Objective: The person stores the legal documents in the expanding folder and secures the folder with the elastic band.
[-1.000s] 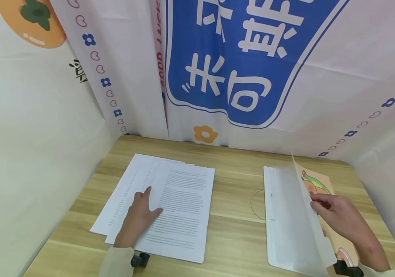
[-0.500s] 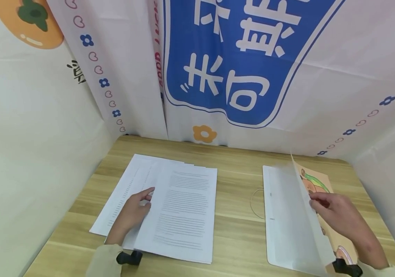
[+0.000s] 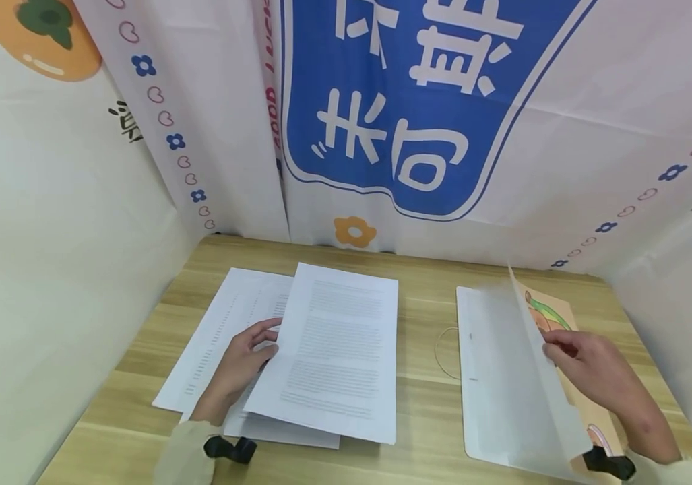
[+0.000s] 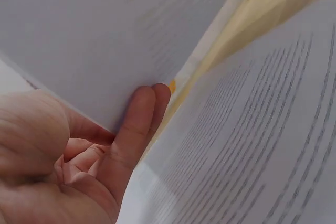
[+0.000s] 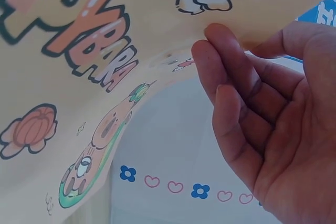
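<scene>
Across the worktop [image 3: 427, 421], the left hand [image 3: 241, 360] pinches raised paper [image 3: 342, 343], the right hand [image 3: 591, 370] the open folder [image 3: 497, 391]; filing seems the step, next needing a rightward carry.

Strip of bench [image 3: 428, 417] between raised sheet [image 3: 333, 357] and folder [image 3: 497, 391]: passable lane, partly obstructed by a thin loop [image 3: 435, 351]. Cloth wall [image 3: 503, 242] closes the far side.
</scene>
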A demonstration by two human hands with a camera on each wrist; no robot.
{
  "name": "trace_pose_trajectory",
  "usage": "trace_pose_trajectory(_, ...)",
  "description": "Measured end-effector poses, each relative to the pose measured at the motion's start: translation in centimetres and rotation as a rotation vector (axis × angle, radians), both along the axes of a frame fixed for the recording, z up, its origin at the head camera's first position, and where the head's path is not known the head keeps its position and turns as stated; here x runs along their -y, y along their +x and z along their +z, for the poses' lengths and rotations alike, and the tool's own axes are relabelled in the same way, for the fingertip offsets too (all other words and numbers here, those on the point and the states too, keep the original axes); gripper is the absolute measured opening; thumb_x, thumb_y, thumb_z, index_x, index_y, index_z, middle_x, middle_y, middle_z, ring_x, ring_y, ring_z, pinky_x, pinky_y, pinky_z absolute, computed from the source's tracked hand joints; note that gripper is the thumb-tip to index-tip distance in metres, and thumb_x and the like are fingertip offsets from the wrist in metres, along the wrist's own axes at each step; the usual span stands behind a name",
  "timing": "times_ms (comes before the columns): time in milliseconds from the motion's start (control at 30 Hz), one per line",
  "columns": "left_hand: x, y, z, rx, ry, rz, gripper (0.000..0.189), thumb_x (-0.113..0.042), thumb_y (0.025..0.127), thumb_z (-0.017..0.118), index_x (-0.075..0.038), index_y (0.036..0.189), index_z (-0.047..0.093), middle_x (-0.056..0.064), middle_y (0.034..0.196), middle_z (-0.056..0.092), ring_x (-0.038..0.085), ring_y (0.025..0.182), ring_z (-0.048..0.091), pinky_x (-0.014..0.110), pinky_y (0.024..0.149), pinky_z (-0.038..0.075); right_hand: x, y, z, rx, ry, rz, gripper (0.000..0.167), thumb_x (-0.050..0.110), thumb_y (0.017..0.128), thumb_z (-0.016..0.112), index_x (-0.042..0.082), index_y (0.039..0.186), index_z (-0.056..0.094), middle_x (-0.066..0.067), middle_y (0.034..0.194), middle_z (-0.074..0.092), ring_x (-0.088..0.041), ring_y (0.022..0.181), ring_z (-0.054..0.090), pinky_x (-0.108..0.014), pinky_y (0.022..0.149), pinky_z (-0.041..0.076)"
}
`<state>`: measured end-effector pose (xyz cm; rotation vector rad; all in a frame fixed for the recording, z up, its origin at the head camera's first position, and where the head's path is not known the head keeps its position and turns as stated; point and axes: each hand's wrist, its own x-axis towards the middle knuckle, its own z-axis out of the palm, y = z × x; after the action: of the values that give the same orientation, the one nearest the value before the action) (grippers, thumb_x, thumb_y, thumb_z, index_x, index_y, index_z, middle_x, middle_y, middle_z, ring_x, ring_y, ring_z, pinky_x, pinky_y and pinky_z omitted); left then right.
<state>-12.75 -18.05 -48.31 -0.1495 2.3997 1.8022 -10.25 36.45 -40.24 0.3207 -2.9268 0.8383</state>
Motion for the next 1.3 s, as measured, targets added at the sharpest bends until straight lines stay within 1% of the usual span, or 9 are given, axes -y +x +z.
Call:
trace_pose_trajectory(200, -2.0, -0.8, -0.5, -0.015, -0.004, -0.031, 0.040, 0.002, 0.098, 0.058, -0.007, 0.137, 0.059, 0.009, 0.110, 0.070, 0.025, 0.102, 0.063, 0.032, 0.078, 0.053, -0.5, 0.0, 0.5, -0.017, -0.004, -0.010, 0.022, 0.006, 0.099, 0.064, -0.009, 0.111, 0.074, -0.012, 0.096, 0.073, -0.005, 0.071, 0.056, -0.025, 0.060, 0.049)
trace_pose_trajectory(467, -5.4, -1.8, -0.8, -0.043, 0.013, -0.084, 0.037, 0.004, 0.097, 0.059, -0.007, 0.131, 0.064, 0.007, 0.105, 0.072, 0.023, 0.096, 0.063, 0.032, 0.073, 0.053, -0.8, 0.3, 1.0, 0.001, -0.056, -0.035, 0.027, 0.008, 0.103, 0.060, -0.013, 0.117, 0.069, -0.006, 0.087, 0.070, -0.007, 0.066, 0.057, -0.027, 0.055, 0.049)
trace_pose_trajectory(633, -7.1, -2.3, -1.0, -0.074, 0.026, -0.109, 0.036, 0.006, 0.095, 0.060, -0.004, 0.130, 0.065, 0.008, 0.103, 0.071, 0.023, 0.094, 0.063, 0.032, 0.073, 0.052, -0.8, 0.4, 1.1, -0.015, -0.057, -0.045, 0.027, 0.007, 0.102, 0.060, -0.014, 0.117, 0.069, -0.015, 0.095, 0.073, -0.006, 0.068, 0.059, -0.027, 0.055, 0.050)
trace_pose_trajectory(733, -7.8, -2.7, -1.1, -0.079, 0.026, -0.118, 0.036, 0.005, 0.095, 0.059, -0.005, 0.129, 0.065, 0.007, 0.103, 0.071, 0.023, 0.094, 0.063, 0.033, 0.073, 0.053, -0.9, 0.4, 1.2, -0.032, -0.050, -0.048, 0.026, 0.006, 0.102, 0.060, -0.014, 0.116, 0.070, -0.019, 0.100, 0.073, -0.005, 0.072, 0.060, -0.026, 0.056, 0.051)
trace_pose_trajectory(900, -8.8, -3.3, -1.0, -0.078, -0.026, -0.129, 0.036, 0.001, 0.095, 0.060, -0.009, 0.130, 0.066, 0.003, 0.103, 0.071, 0.022, 0.098, 0.062, 0.036, 0.080, 0.051, -1.1, 0.5, 1.4, -0.028, -0.036, -0.060, 0.027, 0.008, 0.103, 0.059, -0.012, 0.117, 0.070, -0.021, 0.103, 0.073, -0.003, 0.075, 0.060, -0.025, 0.058, 0.050)
trace_pose_trajectory(1000, -9.3, -3.7, -0.9, -0.068, -0.034, -0.127, 0.037, 0.001, 0.095, 0.061, -0.010, 0.130, 0.066, 0.002, 0.102, 0.071, 0.022, 0.099, 0.061, 0.037, 0.082, 0.050, -1.3, 0.6, 1.5, -0.017, -0.029, -0.064, 0.029, 0.011, 0.104, 0.059, -0.011, 0.119, 0.070, -0.019, 0.104, 0.073, -0.003, 0.075, 0.059, -0.025, 0.060, 0.050)
trace_pose_trajectory(1133, -10.0, -4.3, -0.9, -0.063, -0.021, -0.143, 0.037, 0.001, 0.095, 0.061, -0.010, 0.130, 0.066, 0.002, 0.103, 0.071, 0.023, 0.100, 0.061, 0.036, 0.081, 0.051, -1.5, 0.8, 1.6, -0.012, -0.019, -0.075, 0.030, 0.013, 0.104, 0.059, -0.010, 0.121, 0.070, -0.017, 0.103, 0.073, -0.005, 0.071, 0.057, -0.025, 0.059, 0.047)
trace_pose_trajectory(1233, -10.4, -4.8, -1.1, -0.072, -0.023, -0.164, 0.036, 0.001, 0.096, 0.060, -0.009, 0.129, 0.067, 0.002, 0.104, 0.070, 0.022, 0.100, 0.062, 0.036, 0.079, 0.052, -1.6, 0.9, 1.6, -0.014, -0.008, -0.087, 0.031, 0.014, 0.104, 0.059, -0.009, 0.121, 0.070, -0.016, 0.103, 0.073, -0.006, 0.070, 0.055, -0.026, 0.058, 0.046)
trace_pose_trajectory(1300, -10.5, -5.1, -1.2, -0.078, -0.020, -0.166, 0.036, 0.002, 0.095, 0.060, -0.009, 0.129, 0.067, 0.003, 0.103, 0.071, 0.023, 0.100, 0.062, 0.035, 0.079, 0.051, -1.6, 1.0, 1.6, -0.012, -0.006, -0.091, 0.031, 0.014, 0.104, 0.059, -0.009, 0.122, 0.070, -0.016, 0.103, 0.073, -0.007, 0.070, 0.055, -0.026, 0.058, 0.045)
